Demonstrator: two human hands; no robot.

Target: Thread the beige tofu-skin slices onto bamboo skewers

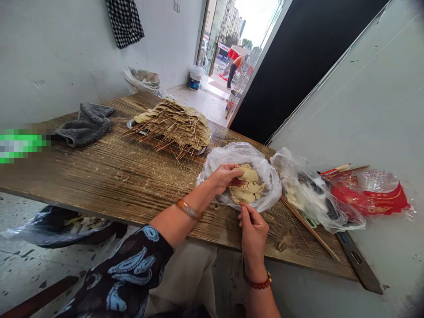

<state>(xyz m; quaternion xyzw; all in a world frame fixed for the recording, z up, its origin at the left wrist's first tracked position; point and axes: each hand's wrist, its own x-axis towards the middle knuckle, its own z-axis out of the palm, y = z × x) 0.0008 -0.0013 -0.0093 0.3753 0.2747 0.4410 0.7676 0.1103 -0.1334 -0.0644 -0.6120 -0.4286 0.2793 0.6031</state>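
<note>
Over an opened clear plastic bag, my left hand pinches a thin beige slice of food between thumb and fingers. More beige slices lie under it, in the mouth of the bag. My right hand is closed in front of the bag, its fingertips pinching a thin wooden skewer that runs down along the palm. The skewer's tip meets the slices, but how far it passes through them cannot be made out. Farther back, a heaped pile of skewered slices rests on a metal tray.
Loose skewers lie on the wooden table to the right, beside a crumpled plastic bag and red packaging. A knife-like flat tool juts over the right edge. A grey cloth lies left; a lined bin stands below.
</note>
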